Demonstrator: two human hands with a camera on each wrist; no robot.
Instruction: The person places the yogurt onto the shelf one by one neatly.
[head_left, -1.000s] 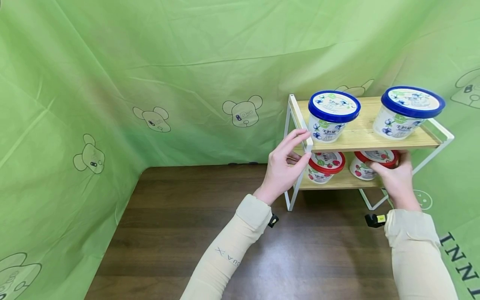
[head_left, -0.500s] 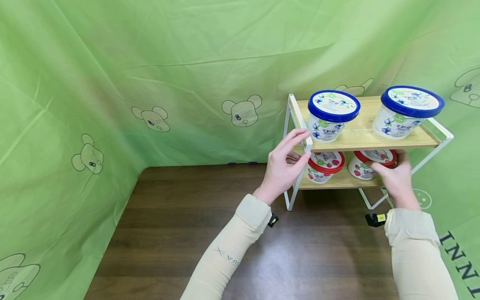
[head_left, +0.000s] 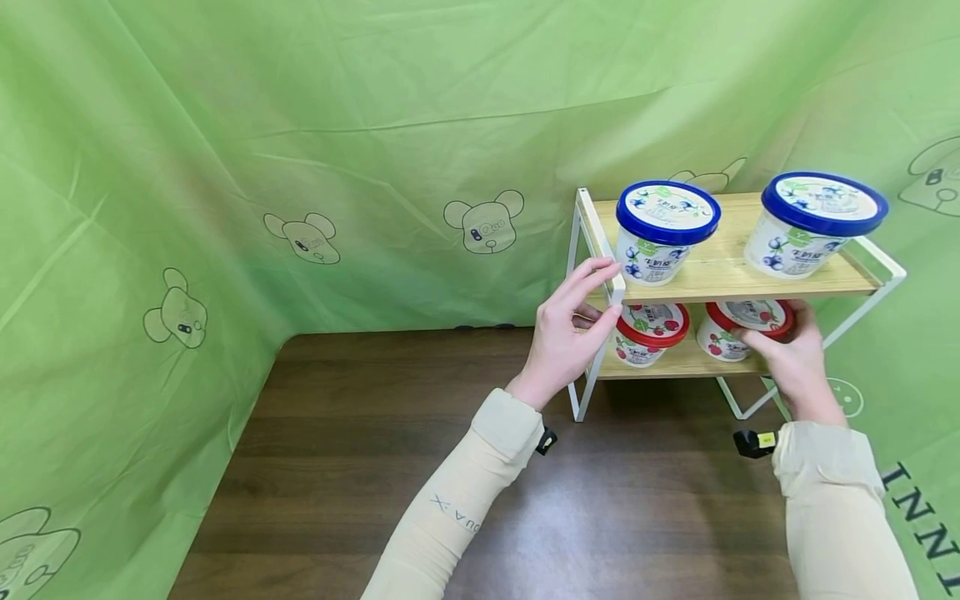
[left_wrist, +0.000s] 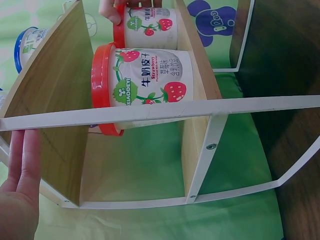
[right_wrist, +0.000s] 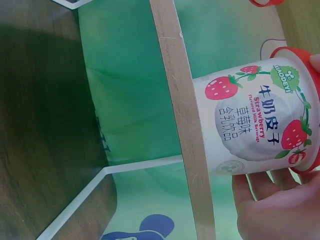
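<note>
On the lower shelf of a two-tier rack (head_left: 697, 293), my right hand (head_left: 798, 362) grips a strawberry milk tub (head_left: 722, 342) with a red lid. In the right wrist view that tub (right_wrist: 250, 120) stands at the shelf edge, fingers around its far side. My left hand (head_left: 566, 329) holds the rack's white frame at the front left corner, finger and thumb on it. The left wrist view has the left hand's fingertips passing behind the white bar (left_wrist: 165, 111). A second red-lidded strawberry tub (head_left: 643, 337) stands on the lower shelf, near the left hand.
Two blue-lidded blueberry tubs, one left (head_left: 663, 233) and one right (head_left: 810, 225), stand on the upper shelf, close above the right hand. The rack stands on a dark wooden table (head_left: 390, 467). Green cloth (head_left: 375, 167) with bear drawings surrounds it.
The gripped strawberry tub and the right hand have shifted only slightly, the right wrist a little to the right. The left hand stays at the rack's corner.
</note>
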